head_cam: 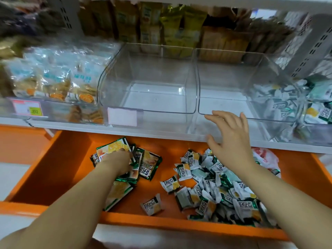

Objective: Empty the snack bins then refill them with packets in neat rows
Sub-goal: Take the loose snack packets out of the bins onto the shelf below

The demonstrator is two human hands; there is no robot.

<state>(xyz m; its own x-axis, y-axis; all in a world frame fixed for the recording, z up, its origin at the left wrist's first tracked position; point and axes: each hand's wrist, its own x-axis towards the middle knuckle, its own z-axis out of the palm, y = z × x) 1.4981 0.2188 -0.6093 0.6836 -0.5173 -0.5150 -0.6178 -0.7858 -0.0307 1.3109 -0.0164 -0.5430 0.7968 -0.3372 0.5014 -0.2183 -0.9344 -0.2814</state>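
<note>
Two clear plastic bins stand side by side on the white shelf, the middle bin (149, 81) and the right bin (231, 83), both with nothing inside. Below them an orange tray (59, 169) holds a stack of large green-edged snack packets (149, 164) on the left and a heap of several small white and green packets (221, 191) on the right. My left hand (118, 161) reaches down into the large packets and grips them. My right hand (231, 139) hovers with fingers spread, in front of the right bin's front edge.
A bin of blue and white cracker packets (59, 78) stands at the left with a price tag (27, 108). Another bin of small green packets (316, 105) sits at the far right. Upright snack bags (172, 29) line the shelf behind. A pink plastic bag (265, 157) lies at the tray's right.
</note>
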